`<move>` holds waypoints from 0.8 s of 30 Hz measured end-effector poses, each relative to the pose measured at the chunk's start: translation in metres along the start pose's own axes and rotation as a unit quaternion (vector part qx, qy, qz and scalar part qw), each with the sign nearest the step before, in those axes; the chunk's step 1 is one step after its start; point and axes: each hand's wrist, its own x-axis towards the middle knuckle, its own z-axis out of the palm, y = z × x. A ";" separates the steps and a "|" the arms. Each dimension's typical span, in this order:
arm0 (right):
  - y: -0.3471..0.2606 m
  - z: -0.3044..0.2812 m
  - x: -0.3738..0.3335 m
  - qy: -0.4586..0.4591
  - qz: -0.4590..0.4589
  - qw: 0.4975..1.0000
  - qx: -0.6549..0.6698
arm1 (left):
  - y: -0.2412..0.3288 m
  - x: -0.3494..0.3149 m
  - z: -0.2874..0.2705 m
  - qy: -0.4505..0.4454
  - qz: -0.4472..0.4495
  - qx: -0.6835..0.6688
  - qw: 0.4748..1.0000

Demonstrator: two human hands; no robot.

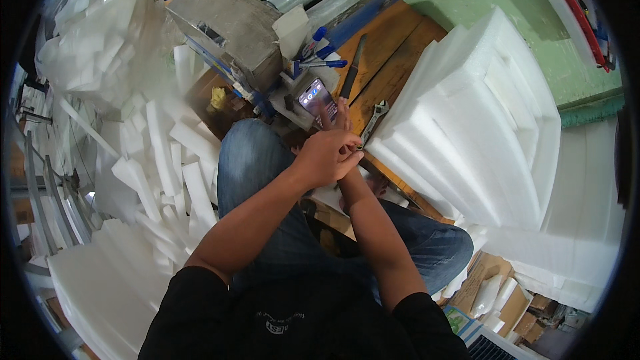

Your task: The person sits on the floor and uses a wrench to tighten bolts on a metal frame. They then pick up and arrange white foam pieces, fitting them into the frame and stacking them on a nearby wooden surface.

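Note:
My left hand [327, 155] crosses over my right wrist, its thumb and fingers closed together there. A small dark, shiny thing [359, 147] shows at its fingertips, too small to make out. My right hand [341, 117] reaches forward from underneath, partly hidden, with its visible fingers stretched out beside the phone. That phone [316, 101] leans with its screen lit, showing several icons. To the right, an adjustable wrench [375, 120] lies on the wooden bench [393, 43]. Farther forward is a knife with a black handle [349, 80].
Blue pens [325, 63] and a grey metal box [230, 27] stand ahead. A big stack of white foam [480, 113] rises at the right. Loose foam strips [160, 153] pile up at the left, below a clear bag of foam pieces [100, 47]. A red-framed tool [580, 20] lies far right.

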 end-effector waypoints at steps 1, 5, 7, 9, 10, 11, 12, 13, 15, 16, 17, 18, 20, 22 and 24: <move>0.003 0.006 -0.002 0.016 0.007 1.000 0.024 | 0.002 -0.001 -0.002 -0.003 -0.003 -0.001 1.000; 0.014 0.020 -0.002 0.021 0.019 0.997 0.073 | 0.008 0.000 -0.011 -0.021 -0.034 -0.014 0.999; 0.018 0.025 -0.004 -0.002 0.006 0.998 0.068 | 0.002 -0.002 -0.012 -0.023 -0.018 -0.005 1.000; 0.024 0.041 -0.009 0.006 0.005 0.997 0.072 | -0.001 -0.004 -0.011 -0.014 -0.009 -0.006 1.000; 0.026 0.050 -0.010 0.018 0.009 0.997 0.079 | -0.002 -0.005 -0.012 -0.009 -0.006 -0.006 1.000; 0.029 0.058 -0.012 0.027 0.016 0.995 0.089 | -0.001 -0.004 -0.013 -0.018 -0.017 -0.007 1.000; 0.025 0.059 -0.014 0.027 0.026 0.994 0.105 | 0.000 -0.005 -0.015 -0.025 -0.031 -0.007 0.999; 0.023 0.060 -0.017 0.024 0.038 0.991 0.125 | -0.001 -0.006 -0.016 -0.034 -0.044 -0.007 0.998; 0.020 0.045 -0.018 0.009 0.079 0.983 0.166 | -0.001 -0.003 -0.013 -0.034 -0.028 -0.006 0.999; 0.018 0.037 -0.019 -0.002 0.105 0.976 0.189 | -0.001 -0.002 -0.011 -0.035 -0.019 -0.006 0.999; 0.012 0.034 -0.019 -0.018 0.126 0.968 0.217 | -0.002 -0.004 -0.012 -0.031 -0.013 -0.003 0.999; 0.007 0.030 -0.022 -0.032 0.147 0.959 0.242 | -0.004 -0.006 -0.013 -0.028 -0.007 0.001 1.000; 0.001 0.024 -0.026 -0.052 0.178 0.944 0.273 | -0.006 -0.007 -0.012 -0.045 -0.001 0.004 0.999; -0.003 0.020 -0.031 -0.066 0.204 0.932 0.291 | -0.006 -0.010 -0.010 -0.083 -0.002 0.005 0.997; -0.011 0.020 -0.032 -0.078 0.214 0.924 0.307 | -0.014 -0.016 -0.003 -0.145 -0.004 0.009 0.989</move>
